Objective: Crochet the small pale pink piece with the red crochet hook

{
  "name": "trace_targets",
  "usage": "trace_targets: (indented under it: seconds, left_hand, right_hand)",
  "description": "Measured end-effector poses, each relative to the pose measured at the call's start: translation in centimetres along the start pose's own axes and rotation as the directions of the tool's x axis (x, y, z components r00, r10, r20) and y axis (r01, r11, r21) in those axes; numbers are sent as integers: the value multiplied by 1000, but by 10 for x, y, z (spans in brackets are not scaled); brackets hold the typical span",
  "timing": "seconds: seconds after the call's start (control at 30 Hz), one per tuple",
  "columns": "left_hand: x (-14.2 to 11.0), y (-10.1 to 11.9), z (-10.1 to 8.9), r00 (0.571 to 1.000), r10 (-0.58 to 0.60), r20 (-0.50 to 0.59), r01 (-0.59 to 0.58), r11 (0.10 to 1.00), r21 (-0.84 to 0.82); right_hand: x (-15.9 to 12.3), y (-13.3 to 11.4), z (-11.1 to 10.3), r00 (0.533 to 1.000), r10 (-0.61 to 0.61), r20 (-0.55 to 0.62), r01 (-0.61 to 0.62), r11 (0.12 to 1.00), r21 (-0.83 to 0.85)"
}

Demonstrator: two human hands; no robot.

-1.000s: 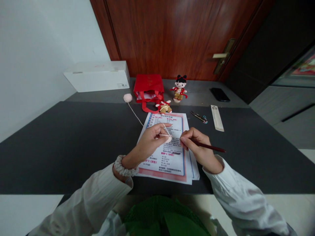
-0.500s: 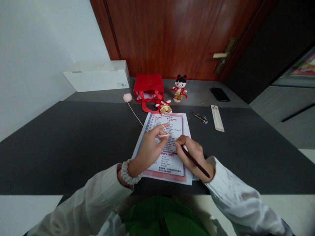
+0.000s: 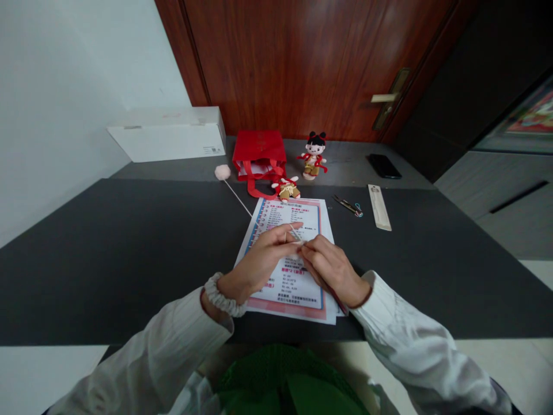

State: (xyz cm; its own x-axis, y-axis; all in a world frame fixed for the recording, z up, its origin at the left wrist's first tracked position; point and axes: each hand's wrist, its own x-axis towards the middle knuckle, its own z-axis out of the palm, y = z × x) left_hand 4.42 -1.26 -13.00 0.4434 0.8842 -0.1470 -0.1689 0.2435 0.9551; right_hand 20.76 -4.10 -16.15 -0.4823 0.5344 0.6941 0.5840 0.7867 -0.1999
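Above the printed sheet, my two hands meet at the fingertips. Pale pink yarn runs from a small ball to my left hand, which pinches it and carries a loop around its fingers. My right hand is closed round a crochet hook with a dark brown handle. The handle slants down under the palm, and the tip is hidden between the fingers.
Behind the sheet are a red bag, a small headless doll body and a finished doll. To the right lie thread snips, a pale narrow packet and a black phone. A white box stands back left.
My hands have come together, the right one moving left to the left fingertips. The right hand has turned over the hook, so less of its handle shows. The view has shifted slightly.
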Motion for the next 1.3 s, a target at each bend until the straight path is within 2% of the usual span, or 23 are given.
trace_targets:
  seconds: [0.1, 0.2, 0.37, 0.43, 0.47, 0.53, 0.6, 0.63, 0.77, 0.8, 0.83, 0.87, 0.9, 0.93, 1.0, 1.03, 1.07, 1.1, 1.17, 1.23, 1.3]
  left_hand:
    - [1, 1, -1, 999, -36, -9, 36, 998, -58]
    - [1, 2, -1, 994, 87, -61, -80, 991, 105]
    - [0, 6, -6, 951, 303, -67, -252, 879, 404]
    - [0, 7, -8, 939, 341, -49, -284, 845, 453]
    - [0, 7, -9, 936, 351, -39, -293, 834, 468]
    - [0, 8, -10, 935, 354, -28, -297, 822, 486]
    - [1, 8, -11, 937, 349, -16, -296, 817, 495]
    - [1, 8, -12, 938, 347, -9, -298, 817, 493]
    - [1, 5, -12, 952, 304, 22, -286, 868, 405]
    - [1, 3, -11, 962, 274, 24, -264, 896, 358]
    - [0, 2, -10, 971, 236, 28, -233, 926, 298]
    - [0, 0, -9, 980, 196, 30, -197, 953, 231]
    - [-1, -1, -7, 988, 153, 33, -156, 974, 163]
    - [-1, -3, -5, 993, 116, 33, -119, 988, 102]
    - [-1, -5, -1, 998, 63, 8, -63, 998, 22]
    - [-1, -6, 0, 999, 44, -10, -44, 999, -4]
    - [-1, -6, 1, 999, 25, -26, -26, 999, -27]
    - [-1, -7, 2, 999, 7, -34, -8, 999, -54]
    - [0, -7, 2, 999, -23, -26, 20, 992, -122]
    - [1, -6, 0, 998, -60, 24, 63, 980, -190]
    - [1, -3, -2, 990, -103, 91, 122, 965, -233]
  right_hand:
    - [2, -4, -2, 1000, -8, 15, 10, 993, -115]
    - [5, -10, -3, 999, 40, 12, -38, 991, -127]
    - [3, -10, -5, 997, 75, -24, -72, 991, 111]
    - [1, -9, -6, 981, 191, -40, -173, 947, 272]
    - [0, -8, -6, 956, 289, -42, -255, 897, 362]
    - [0, -5, -6, 860, 511, -23, -419, 729, 541]
    - [0, -1, -6, 752, 659, 29, -489, 527, 695]
    - [1, 1, -5, 721, 690, 64, -486, 437, 757]
    - [3, 4, -2, 677, 697, 238, -433, 116, 894]
    - [3, 4, -1, 675, 687, 269, -424, 64, 903]
    - [4, 2, 0, 681, 677, 280, -419, 48, 907]
    - [4, 0, 1, 694, 669, 264, -423, 82, 902]
    - [4, -2, 2, 717, 660, 223, -431, 170, 886]
    - [4, -4, 4, 753, 640, 155, -439, 313, 842]
    - [2, -7, 6, 859, 511, 7, -401, 665, 630]
    - [1, -8, 6, 910, 413, -42, -345, 809, 475]
    - [0, -9, 7, 948, 312, -68, -276, 908, 316]
    - [-2, -9, 7, 971, 225, -81, -208, 962, 175]
    - [-4, -8, 8, 988, 114, -105, -113, 994, 7]
    - [-6, -6, 8, 988, 61, -142, -56, 998, 36]
    - [-6, -5, 8, 979, 113, -168, -73, 970, 231]
